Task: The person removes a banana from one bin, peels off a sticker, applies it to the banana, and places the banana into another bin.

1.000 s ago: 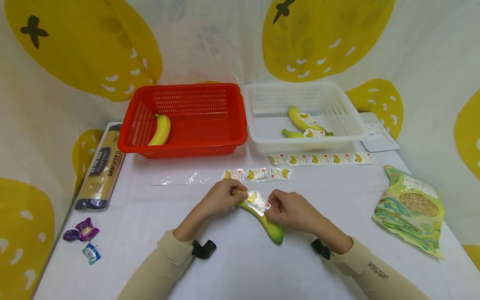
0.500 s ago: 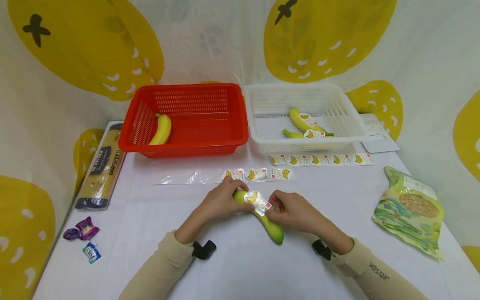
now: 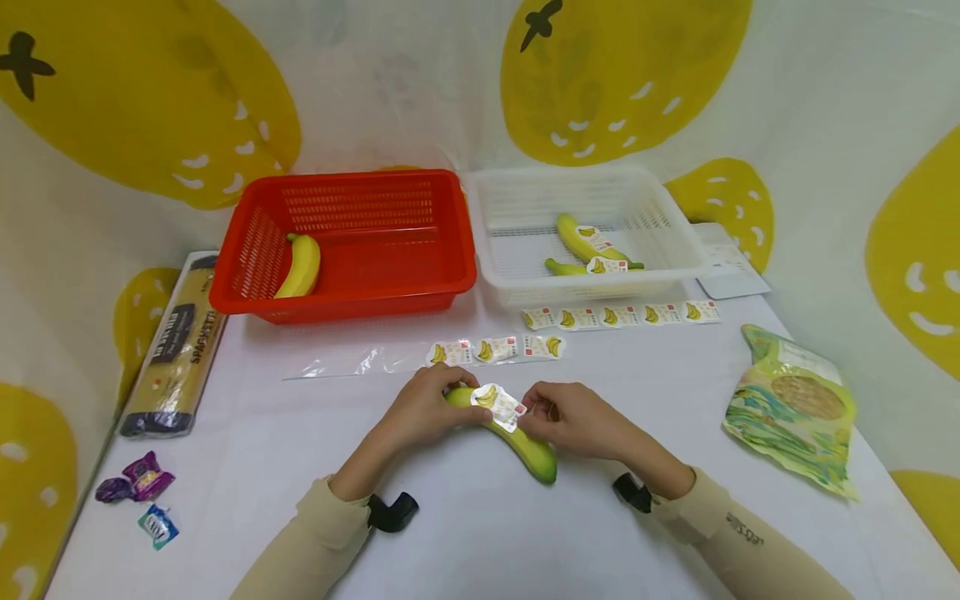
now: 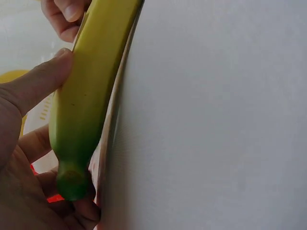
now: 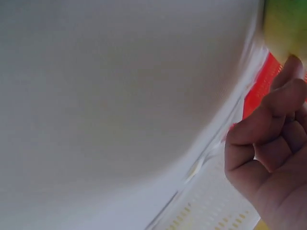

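While the left hand (image 3: 423,408) grips the banana (image 3: 534,454) near its upper-left end, thumb on one side and fingers on the other, the right hand (image 3: 581,417) pinches the lower-right edge of the label (image 3: 499,408) between thumb and fingertips. The banana is positioned at the centre of the table (image 3: 465,533), in front of the strip (image 3: 352,362); contact with the surface cannot be confirmed. Its long axis runs diagonally in the head view, from upper left to lower right, with a slight curve. The green, rounded end points right and toward the person. The opposite end, shown in the left wrist view as a narrow green neck, lies within the left hand. The label's long axis follows the banana's, printed fruit at upper left, red square at lower right. For reference, the strip runs left to right, roughly parallel to the front rims of the red basket (image 3: 352,304) and the white basket (image 3: 592,286).
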Demonstrator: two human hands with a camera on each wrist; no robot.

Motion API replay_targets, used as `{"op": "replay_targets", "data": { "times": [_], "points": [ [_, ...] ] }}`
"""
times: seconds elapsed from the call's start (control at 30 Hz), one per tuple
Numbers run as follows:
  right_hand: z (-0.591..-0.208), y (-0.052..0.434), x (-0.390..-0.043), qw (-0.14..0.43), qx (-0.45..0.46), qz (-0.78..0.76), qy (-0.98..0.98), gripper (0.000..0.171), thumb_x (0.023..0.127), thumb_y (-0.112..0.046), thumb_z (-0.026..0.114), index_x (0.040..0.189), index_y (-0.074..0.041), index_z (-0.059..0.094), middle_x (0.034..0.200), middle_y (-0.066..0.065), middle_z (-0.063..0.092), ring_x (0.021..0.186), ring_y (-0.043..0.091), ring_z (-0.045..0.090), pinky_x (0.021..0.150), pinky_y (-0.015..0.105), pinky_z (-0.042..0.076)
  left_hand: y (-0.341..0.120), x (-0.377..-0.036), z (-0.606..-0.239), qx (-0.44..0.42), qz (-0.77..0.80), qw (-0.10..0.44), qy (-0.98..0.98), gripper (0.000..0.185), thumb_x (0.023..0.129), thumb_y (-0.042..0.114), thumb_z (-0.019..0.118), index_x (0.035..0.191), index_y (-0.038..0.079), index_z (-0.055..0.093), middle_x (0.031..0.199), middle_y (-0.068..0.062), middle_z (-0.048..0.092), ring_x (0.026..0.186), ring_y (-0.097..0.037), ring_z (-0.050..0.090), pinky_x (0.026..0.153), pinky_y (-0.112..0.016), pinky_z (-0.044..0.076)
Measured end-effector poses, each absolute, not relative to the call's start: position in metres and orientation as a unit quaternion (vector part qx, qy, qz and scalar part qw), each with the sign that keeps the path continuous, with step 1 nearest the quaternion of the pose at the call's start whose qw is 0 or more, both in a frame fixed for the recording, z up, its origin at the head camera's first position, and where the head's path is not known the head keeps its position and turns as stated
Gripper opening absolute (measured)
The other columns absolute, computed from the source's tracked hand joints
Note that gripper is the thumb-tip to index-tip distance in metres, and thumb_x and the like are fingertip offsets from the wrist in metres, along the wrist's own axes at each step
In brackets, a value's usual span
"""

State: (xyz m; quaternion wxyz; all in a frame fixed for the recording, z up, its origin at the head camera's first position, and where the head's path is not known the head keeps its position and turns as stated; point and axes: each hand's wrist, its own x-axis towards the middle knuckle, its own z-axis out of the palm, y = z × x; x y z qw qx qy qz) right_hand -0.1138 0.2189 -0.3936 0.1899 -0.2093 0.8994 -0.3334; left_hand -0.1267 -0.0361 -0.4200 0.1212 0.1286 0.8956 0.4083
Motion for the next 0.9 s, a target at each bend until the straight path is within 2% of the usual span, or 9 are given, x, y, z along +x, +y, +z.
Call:
{"op": "replay_targets", "data": {
  "times": [0.13,0.23,0.37,0.5,0.6,0.73,0.9],
  "points": [
    [-0.384,0.224,-0.121,0.185,-0.193,-0.338,0.902,0.015,0.095,-0.029,0.068,0.101,-0.015,0.069,0.080,-0.007,0.063,0.072,0.009,0.056,0.066,0.023,0.047,-0.039,-0.124,-0.418,0.112,0.429,0.128,0.887,0.037,0.075,0.042,0.089,0.103,0.025,0.073,0.093,0.006,0.065,0.088,-0.013,0.057,0.080,-0.032,0.046],
    [-0.373,0.232,-0.131,0.158,-0.169,-0.347,0.909,0.018,0.096,-0.028,0.068,0.105,-0.012,0.069,0.086,-0.004,0.069,0.079,0.012,0.061,0.072,0.026,0.051,-0.040,-0.123,-0.417,0.106,0.437,0.133,0.883,0.037,0.075,0.043,0.088,0.104,0.026,0.072,0.093,0.006,0.065,0.088,-0.014,0.057,0.079,-0.031,0.046],
    [-0.352,0.255,-0.154,0.092,-0.142,-0.350,0.921,0.029,0.098,-0.026,0.067,0.118,-0.004,0.069,0.100,0.007,0.075,0.089,0.017,0.067,0.077,0.029,0.054,-0.042,-0.122,-0.416,0.109,0.447,0.130,0.878,0.037,0.076,0.042,0.088,0.106,0.025,0.073,0.094,0.005,0.065,0.088,-0.014,0.057,0.078,-0.031,0.046],
    [-0.328,0.298,-0.188,0.015,-0.084,-0.366,0.927,0.037,0.101,-0.027,0.064,0.126,0.000,0.065,0.108,0.015,0.074,0.085,0.011,0.067,0.072,0.022,0.054,-0.044,-0.119,-0.416,0.110,0.459,0.118,0.874,0.037,0.077,0.041,0.088,0.106,0.025,0.073,0.095,0.003,0.064,0.088,-0.014,0.057,0.078,-0.030,0.047],
    [-0.317,0.339,-0.215,-0.035,-0.021,-0.398,0.917,0.041,0.102,-0.030,0.062,0.127,0.002,0.063,0.097,-0.003,0.073,0.077,0.002,0.064,0.066,0.014,0.053,-0.045,-0.116,-0.415,0.110,0.465,0.108,0.872,0.037,0.077,0.042,0.088,0.106,0.025,0.074,0.097,0.004,0.064,0.089,-0.014,0.057,0.079,-0.030,0.047],
    [-0.316,0.390,-0.242,-0.064,0.074,-0.407,0.908,0.045,0.101,-0.038,0.059,0.126,0.000,0.060,0.086,-0.024,0.059,0.073,-0.004,0.061,0.065,0.009,0.052,-0.045,-0.115,-0.413,0.109,0.479,0.094,0.866,0.037,0.077,0.041,0.088,0.108,0.026,0.074,0.102,0.006,0.068,0.092,-0.014,0.058,0.080,-0.028,0.047],
    [-0.330,0.423,-0.254,-0.025,0.155,-0.412,0.897,0.042,0.100,-0.049,0.057,0.122,-0.013,0.058,0.093,-0.019,0.055,0.076,-0.003,0.061,0.068,0.009,0.050,-0.044,-0.114,-0.411,0.102,0.505,0.080,0.853,0.038,0.077,0.037,0.089,0.110,0.026,0.074,0.107,0.006,0.071,0.095,-0.014,0.058,0.080,-0.025,0.046]
  ]
}}
